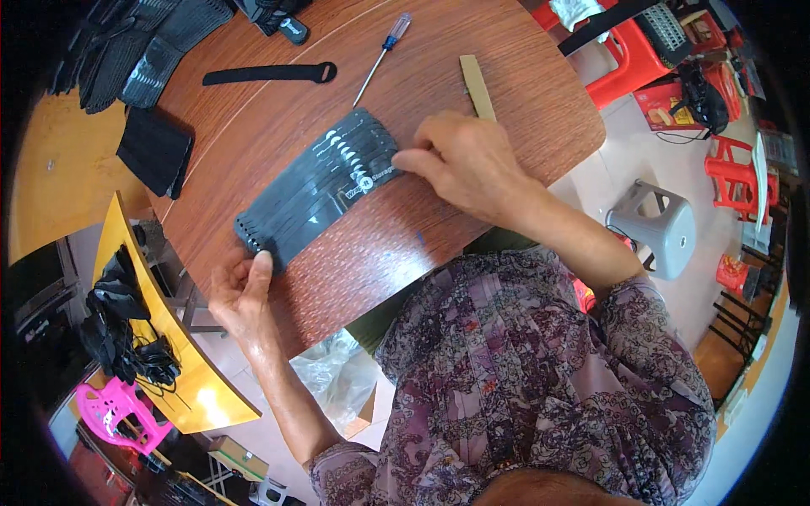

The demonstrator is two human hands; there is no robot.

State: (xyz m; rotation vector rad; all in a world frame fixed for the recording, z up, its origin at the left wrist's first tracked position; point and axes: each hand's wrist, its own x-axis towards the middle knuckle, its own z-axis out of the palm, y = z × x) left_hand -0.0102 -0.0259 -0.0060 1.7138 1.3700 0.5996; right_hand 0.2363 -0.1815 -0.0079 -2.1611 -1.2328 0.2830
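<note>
Two hands (pixel 354 228) on black straps (pixel 321 185)

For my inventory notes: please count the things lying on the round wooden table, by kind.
Fanned bundle of black straps, held at its ends by the left hand and right hand: 1
Single black strap: 1
Screwdriver: 1
Cardboard strip: 1
Folded black fabric piece: 1
Total: 5

One head-worn fisheye camera looks steeply down, close over the desk (pixel 472 51). Straight edges bend toward its dark, rounded rim.
</note>
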